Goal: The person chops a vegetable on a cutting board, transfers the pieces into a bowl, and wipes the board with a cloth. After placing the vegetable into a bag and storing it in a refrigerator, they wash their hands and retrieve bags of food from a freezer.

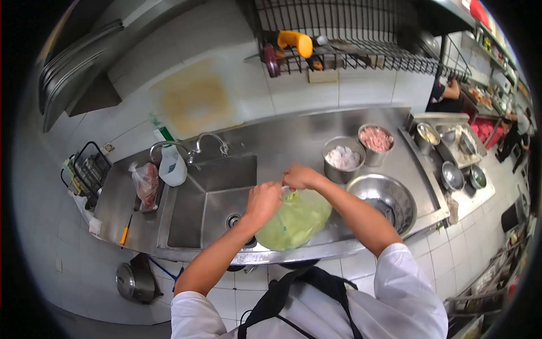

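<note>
A clear plastic bag [293, 223] full of pale green leaves, perhaps lettuce or cabbage, rests on the steel counter at the right edge of the sink [217, 212]. My left hand [265, 201] is closed on the gathered top of the bag. Close beside it, my right hand [299, 177] also has its fingers pinched on the bag's neck. The fingertips of both hands are partly hidden. To the right of the bag, under my right forearm, lies a wide metal bowl [398, 198] with something dark and perforated inside.
Behind my right arm stand a pot of whitish pieces [343, 158] and a pot of pink meat [376, 146]. Left of the faucet [197, 148] are a white plastic jug [173, 166] and bagged meat [148, 183]. An orange-handled knife [125, 234] lies front left. A wire rack [361, 45] hangs above.
</note>
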The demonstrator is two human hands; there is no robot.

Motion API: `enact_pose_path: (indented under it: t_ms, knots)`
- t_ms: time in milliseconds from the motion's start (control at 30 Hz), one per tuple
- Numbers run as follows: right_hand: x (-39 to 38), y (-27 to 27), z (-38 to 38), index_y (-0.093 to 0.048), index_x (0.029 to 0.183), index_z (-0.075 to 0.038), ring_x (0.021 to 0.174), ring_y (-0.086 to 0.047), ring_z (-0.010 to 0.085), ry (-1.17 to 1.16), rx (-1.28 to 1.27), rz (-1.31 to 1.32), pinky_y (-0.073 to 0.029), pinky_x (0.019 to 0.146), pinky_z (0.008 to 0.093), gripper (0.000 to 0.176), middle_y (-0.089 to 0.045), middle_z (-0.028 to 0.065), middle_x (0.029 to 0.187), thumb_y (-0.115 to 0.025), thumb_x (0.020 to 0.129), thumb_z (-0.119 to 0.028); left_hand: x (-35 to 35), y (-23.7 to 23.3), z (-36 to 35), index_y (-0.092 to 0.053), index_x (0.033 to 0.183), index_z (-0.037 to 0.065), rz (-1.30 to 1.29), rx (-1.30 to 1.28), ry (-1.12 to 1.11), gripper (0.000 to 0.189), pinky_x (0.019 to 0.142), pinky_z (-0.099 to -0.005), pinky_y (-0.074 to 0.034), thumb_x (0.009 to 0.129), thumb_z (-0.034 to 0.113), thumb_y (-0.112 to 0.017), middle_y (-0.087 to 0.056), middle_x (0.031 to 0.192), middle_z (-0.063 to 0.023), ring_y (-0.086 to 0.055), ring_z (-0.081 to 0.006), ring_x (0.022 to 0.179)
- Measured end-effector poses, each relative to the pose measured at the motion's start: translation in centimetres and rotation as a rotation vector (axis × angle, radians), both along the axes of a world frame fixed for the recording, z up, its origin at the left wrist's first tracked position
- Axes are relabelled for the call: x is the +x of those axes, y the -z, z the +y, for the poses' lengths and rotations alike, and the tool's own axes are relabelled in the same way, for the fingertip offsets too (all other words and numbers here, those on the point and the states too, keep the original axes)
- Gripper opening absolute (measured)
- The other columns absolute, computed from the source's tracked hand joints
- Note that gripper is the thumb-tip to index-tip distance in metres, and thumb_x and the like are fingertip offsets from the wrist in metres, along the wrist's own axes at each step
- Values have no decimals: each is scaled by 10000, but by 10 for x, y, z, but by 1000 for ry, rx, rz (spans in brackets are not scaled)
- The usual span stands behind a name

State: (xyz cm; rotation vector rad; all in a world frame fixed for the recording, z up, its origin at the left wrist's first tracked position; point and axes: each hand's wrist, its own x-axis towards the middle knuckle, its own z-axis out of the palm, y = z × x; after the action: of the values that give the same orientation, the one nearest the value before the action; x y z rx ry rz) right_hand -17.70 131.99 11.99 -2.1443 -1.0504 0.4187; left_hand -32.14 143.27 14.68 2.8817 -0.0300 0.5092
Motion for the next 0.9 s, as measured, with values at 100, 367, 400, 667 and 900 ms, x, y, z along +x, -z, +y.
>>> enact_pose_path:
  t_ms: [100,367,400,667,900]
  knots:
    - [-37,-17,-23,-705,929,6,818,-668,411,154,250,-252,-527,774,441,288,-672,265,793,-588,813,-231,-2,6,13,-668,901,44,91,-104,-62,223,623,-417,-486,863,261,-633,-673,751,-161,-662,-330,711]
    - [-102,-12,-43,-637,881,73,729,-659,429,142,239,-329,-527,721,497,250,-660,240,724,-574,837,-165,12,21,21,-626,790,66,420,-1416,-138,306,513,-300,-349,904,350,-614,-541,664,4,-458,-103,554]
    - [-104,-15,-47,-628,877,78,718,-659,434,165,234,-341,-534,712,497,241,-661,240,725,-563,837,-150,11,22,19,-625,794,57,390,-1323,-130,313,522,-308,-365,910,347,-617,-552,674,-10,-478,-117,566]
    - [-5,116,-104,-689,732,-1,714,-674,403,437,-163,-512,-558,670,483,197,-668,234,742,-590,782,-163,-49,113,47,-624,878,4,-55,-510,-98,187,660,-378,-491,884,183,-679,-605,817,-138,-621,-276,735]
    - [-10,81,-104,-697,778,-13,759,-659,424,476,-162,-483,-541,726,509,223,-665,240,777,-569,831,-188,-74,107,64,-681,966,56,-113,-442,-101,124,689,-395,-510,885,149,-667,-606,869,-134,-628,-319,758]
